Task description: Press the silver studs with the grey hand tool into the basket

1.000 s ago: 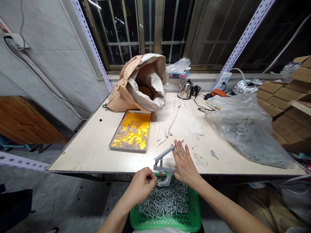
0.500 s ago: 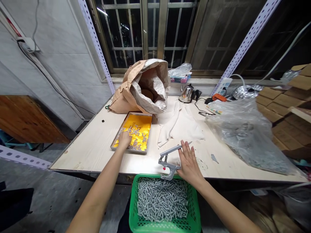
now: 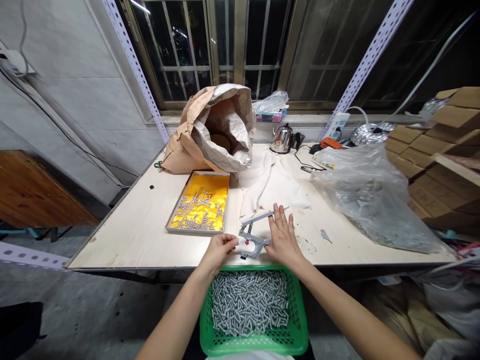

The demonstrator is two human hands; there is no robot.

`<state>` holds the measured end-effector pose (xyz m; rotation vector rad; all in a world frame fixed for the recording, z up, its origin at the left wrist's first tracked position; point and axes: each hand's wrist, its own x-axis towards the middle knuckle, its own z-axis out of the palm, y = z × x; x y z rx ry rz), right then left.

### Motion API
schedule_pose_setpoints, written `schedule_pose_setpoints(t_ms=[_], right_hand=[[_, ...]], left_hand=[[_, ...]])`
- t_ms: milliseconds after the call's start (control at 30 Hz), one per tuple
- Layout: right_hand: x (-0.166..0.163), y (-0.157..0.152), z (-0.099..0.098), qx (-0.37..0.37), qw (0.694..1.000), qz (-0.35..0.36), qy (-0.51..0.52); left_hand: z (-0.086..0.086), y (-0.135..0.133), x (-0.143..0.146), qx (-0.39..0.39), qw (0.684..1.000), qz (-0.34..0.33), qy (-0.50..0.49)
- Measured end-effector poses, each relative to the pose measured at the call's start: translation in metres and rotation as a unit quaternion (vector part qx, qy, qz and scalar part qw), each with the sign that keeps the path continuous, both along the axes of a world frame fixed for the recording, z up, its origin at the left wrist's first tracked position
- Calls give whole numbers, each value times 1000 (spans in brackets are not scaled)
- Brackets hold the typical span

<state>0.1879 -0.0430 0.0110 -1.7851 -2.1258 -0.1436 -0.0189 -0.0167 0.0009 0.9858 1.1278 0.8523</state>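
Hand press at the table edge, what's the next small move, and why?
Probably ease the pinched fingertips of the left hand into the hand press: they sit right beside its open jaw, its lever stands raised, and the right hand lies against it.

No text I can read right now: dark print sits on the yellow lining (image 3: pixel 214 192), at the tray's (image 3: pixel 195 231) far edge, too small to read.
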Motion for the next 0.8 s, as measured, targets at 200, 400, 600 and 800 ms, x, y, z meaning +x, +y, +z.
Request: schedule_pose_setpoints(t_ms=[200, 400, 600, 800], right_hand=[[-5, -1, -2, -4, 1000, 8, -2], [-6, -3, -4, -6, 1000, 16, -2], [-7, -5, -5, -7, 1000, 15, -7], [-7, -5, -2, 6, 1000, 13, -5]], left_hand=[[8, -17, 11, -39, 999, -21, -18], [10, -17, 9, 8, 994, -82, 71], [7, -17, 11, 10, 991, -95, 97], [7, -17, 10, 0, 992, -89, 89]])
